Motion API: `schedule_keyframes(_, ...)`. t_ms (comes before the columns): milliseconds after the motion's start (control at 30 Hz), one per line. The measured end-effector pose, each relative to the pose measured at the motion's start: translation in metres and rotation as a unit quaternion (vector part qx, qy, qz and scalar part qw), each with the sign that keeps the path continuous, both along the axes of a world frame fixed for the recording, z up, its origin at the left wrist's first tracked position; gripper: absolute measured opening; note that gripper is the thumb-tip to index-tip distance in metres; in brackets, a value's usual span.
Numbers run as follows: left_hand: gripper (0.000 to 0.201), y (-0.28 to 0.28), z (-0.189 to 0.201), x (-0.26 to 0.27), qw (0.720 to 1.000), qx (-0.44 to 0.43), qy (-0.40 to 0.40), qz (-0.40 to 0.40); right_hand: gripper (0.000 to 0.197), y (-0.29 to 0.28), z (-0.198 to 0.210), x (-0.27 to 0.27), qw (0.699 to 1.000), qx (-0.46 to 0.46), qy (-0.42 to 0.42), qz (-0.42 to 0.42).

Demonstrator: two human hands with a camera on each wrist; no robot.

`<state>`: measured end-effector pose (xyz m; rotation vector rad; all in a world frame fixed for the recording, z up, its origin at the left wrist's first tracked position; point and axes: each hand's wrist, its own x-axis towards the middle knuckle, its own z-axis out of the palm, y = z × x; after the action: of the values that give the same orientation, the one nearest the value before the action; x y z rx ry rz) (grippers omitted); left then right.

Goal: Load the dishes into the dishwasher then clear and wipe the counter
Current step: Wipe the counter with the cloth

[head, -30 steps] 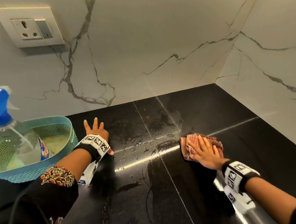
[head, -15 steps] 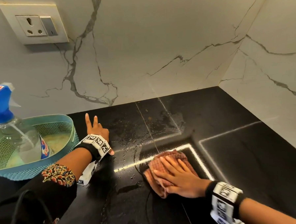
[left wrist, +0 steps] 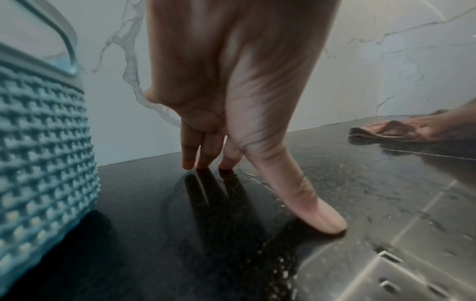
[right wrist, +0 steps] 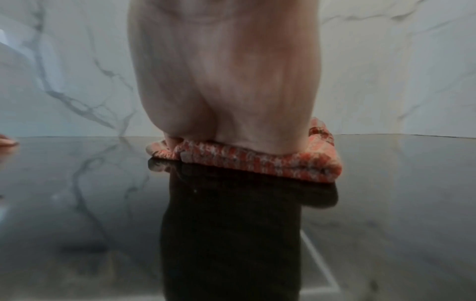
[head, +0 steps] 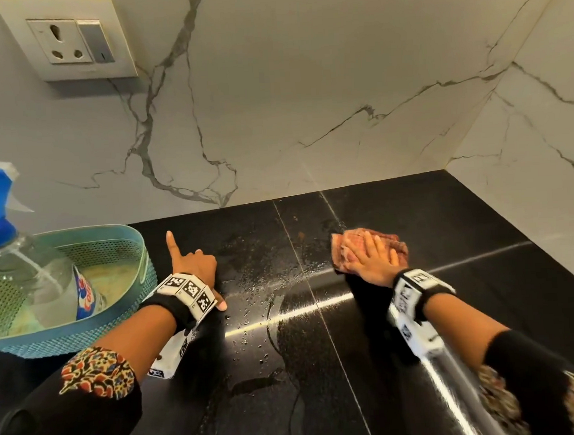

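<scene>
Cloth, a soft red-checked folded rag, lies on the glossy black stone table near the back wall; limp, it likely needs flat pressure from above. The right hand presses it with straight fingers. The left hand props fingertips beside droplets, grasping nothing.

Place: a home kitchen corner is shown.
Counter: a polished black stone counter, wet with droplets, is seen under both hands.
Walls: white veined marble backsplash is met beyond the fingers, a corner being formed right of the right hand.
Socket: a wall socket plate is mounted above the left hand.
Supplies: a teal basket with a spray bottle is placed just left of the left hand.
</scene>
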<state>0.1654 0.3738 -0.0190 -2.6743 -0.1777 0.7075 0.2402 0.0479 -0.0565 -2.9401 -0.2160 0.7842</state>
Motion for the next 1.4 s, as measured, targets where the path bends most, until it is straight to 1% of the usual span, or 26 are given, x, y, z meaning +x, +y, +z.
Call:
schedule_keyframes(100, 0.088, -0.003, 0.002, 0.002, 1.0, 0.007, 0.011, -0.004, 0.063, 0.054, 0.004, 0.0, 0.996, 0.005, -0.004, 0.091)
schedule_keyframes(167, 0.09, -0.002, 0.002, 0.001, 1.0, 0.007, 0.007, -0.006, 0.064, 0.082, 0.007, -0.019, 0.986, 0.023, -0.002, 0.167)
schedule_keyframes(200, 0.095, -0.001, 0.001, -0.001, 1.0, 0.003, 0.004, -0.004, 0.064, 0.09, 0.006, -0.033, 0.977, 0.028, 0.001, 0.21)
schedule_keyframes(233, 0.1, 0.003, 0.0, -0.002, 1.0, -0.003, 0.001, -0.002, 0.064, 0.093, 0.005, -0.048, 0.967, 0.03, 0.002, 0.251)
schedule_keyframes(300, 0.109, 0.008, -0.002, -0.003, 1.0, -0.013, 0.001, -0.002, 0.062, 0.082, 0.0, -0.079, 0.947, 0.027, -0.001, 0.319)
schedule_keyframes(367, 0.112, 0.011, -0.002, -0.004, 1.0, -0.021, 0.002, -0.006, 0.062, 0.053, -0.002, -0.102, 0.937, 0.021, -0.001, 0.349)
schedule_keyframes(433, 0.113, 0.012, -0.001, -0.006, 1.0, -0.028, 0.005, -0.006, 0.062, 0.014, 0.001, -0.112, 0.941, 0.01, 0.007, 0.338)
schedule_keyframes(500, 0.113, 0.013, -0.002, -0.006, 0.999, -0.034, 0.003, -0.005, 0.059, -0.024, 0.004, -0.106, 0.952, -0.006, 0.023, 0.304)
schedule_keyframes(533, 0.113, 0.014, -0.003, -0.006, 0.999, -0.036, 0.002, -0.005, 0.059, -0.039, 0.005, -0.098, 0.958, -0.018, 0.029, 0.283)
schedule_keyframes(600, 0.113, 0.015, -0.005, -0.006, 0.999, -0.036, 0.0, -0.008, 0.068, -0.06, 0.006, -0.075, 0.974, -0.027, 0.023, 0.223)
schedule_keyframes(633, 0.113, 0.015, -0.005, -0.005, 0.999, -0.036, 0.0, -0.009, 0.067, -0.064, 0.006, -0.06, 0.982, -0.028, 0.018, 0.184)
schedule_keyframes(700, 0.114, 0.014, -0.006, -0.002, 0.999, -0.035, 0.003, -0.011, 0.059, -0.063, 0.002, -0.028, 0.993, -0.019, -0.003, 0.115)
schedule_keyframes(767, 0.113, 0.012, -0.007, 0.002, 0.999, -0.03, 0.008, -0.014, 0.058, -0.049, 0.0, 0.007, 0.997, -0.01, -0.029, 0.072)
schedule_keyframes(833, 0.113, 0.011, -0.008, 0.004, 0.999, -0.025, 0.011, -0.016, 0.06, -0.026, 0.0, 0.04, 0.999, 0.004, -0.031, 0.028)
schedule_keyframes(900, 0.114, 0.012, -0.011, 0.005, 1.0, -0.023, 0.012, -0.019, 0.066, 0.006, 0.0, 0.066, 1.0, 0.012, -0.029, 0.001)
schedule_keyframes(933, 0.114, 0.012, -0.012, 0.005, 0.999, -0.022, 0.011, -0.02, 0.067, 0.024, 0.0, 0.074, 1.0, 0.012, -0.026, 0.008)
schedule_keyframes(967, 0.115, 0.013, -0.012, 0.005, 1.0, -0.022, 0.009, -0.021, 0.066, 0.044, 0.001, 0.079, 0.999, 0.011, -0.022, 0.03)
schedule_keyframes(1033, 0.114, 0.013, -0.011, 0.004, 0.999, -0.025, 0.007, -0.019, 0.064, 0.086, 0.003, 0.077, 0.995, 0.012, -0.014, 0.101)
schedule_keyframes(1100, 0.114, 0.012, -0.01, 0.003, 0.999, -0.028, 0.01, -0.018, 0.065, 0.121, 0.006, 0.056, 0.982, 0.02, -0.009, 0.185)
schedule_keyframes(1167, 0.114, 0.011, -0.008, 0.002, 0.999, -0.03, 0.009, -0.016, 0.064, 0.14, 0.004, 0.022, 0.96, 0.016, -0.027, 0.277)
schedule_keyframes(1233, 0.114, 0.012, -0.007, 0.001, 0.999, -0.035, 0.007, -0.014, 0.06, 0.136, -0.003, -0.012, 0.932, 0.021, -0.041, 0.359)
schedule_keyframes(1267, 0.114, 0.012, -0.007, 0.0, 0.999, -0.038, 0.007, -0.014, 0.059, 0.125, -0.005, -0.026, 0.922, 0.026, -0.041, 0.384)
schedule_keyframes(1333, 0.113, 0.013, -0.006, -0.002, 0.999, -0.044, 0.007, -0.015, 0.059, 0.092, -0.006, -0.044, 0.916, 0.022, -0.031, 0.4)
schedule_keyframes(1400, 0.113, 0.014, -0.006, -0.002, 0.999, -0.049, 0.004, -0.015, 0.059, 0.055, -0.002, -0.051, 0.919, 0.012, -0.02, 0.393)
